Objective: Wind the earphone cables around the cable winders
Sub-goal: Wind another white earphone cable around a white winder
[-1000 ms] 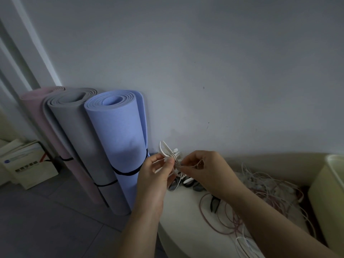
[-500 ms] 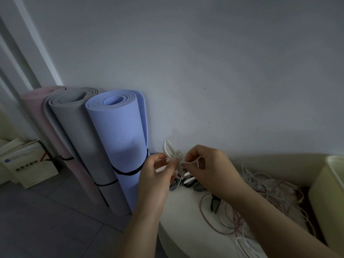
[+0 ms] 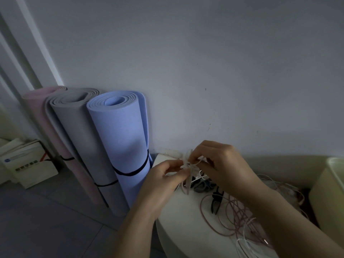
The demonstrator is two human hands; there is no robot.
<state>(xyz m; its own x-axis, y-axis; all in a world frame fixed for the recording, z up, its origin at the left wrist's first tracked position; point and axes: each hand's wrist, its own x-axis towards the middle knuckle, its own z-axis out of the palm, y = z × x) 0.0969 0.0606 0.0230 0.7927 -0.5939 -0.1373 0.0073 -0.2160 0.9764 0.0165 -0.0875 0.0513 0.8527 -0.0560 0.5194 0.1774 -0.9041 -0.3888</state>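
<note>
Right now I have both hands raised just above the far left edge of the pale bench [image 3: 178, 229], close to the wall. My left hand [image 3: 163, 181] has its fingers [image 3: 178, 171] pinched shut on the small white cable winder [image 3: 188, 164], and my right hand [image 3: 221, 170] has its fingers closed on the thin white earphone cable [image 3: 198, 162] beside it. I judge the cable light, limp and slippery, so it wants steady tension and a hold near the winder, never at the delicate ends. More loose cables [image 3: 240, 207] sprawl across the bench by dark pliers [image 3: 216, 199], ready to snag. Rolled mats [image 3: 119, 138] stand left beyond the bench edge; a cream bin [image 3: 329, 192] crowds the right.
</note>
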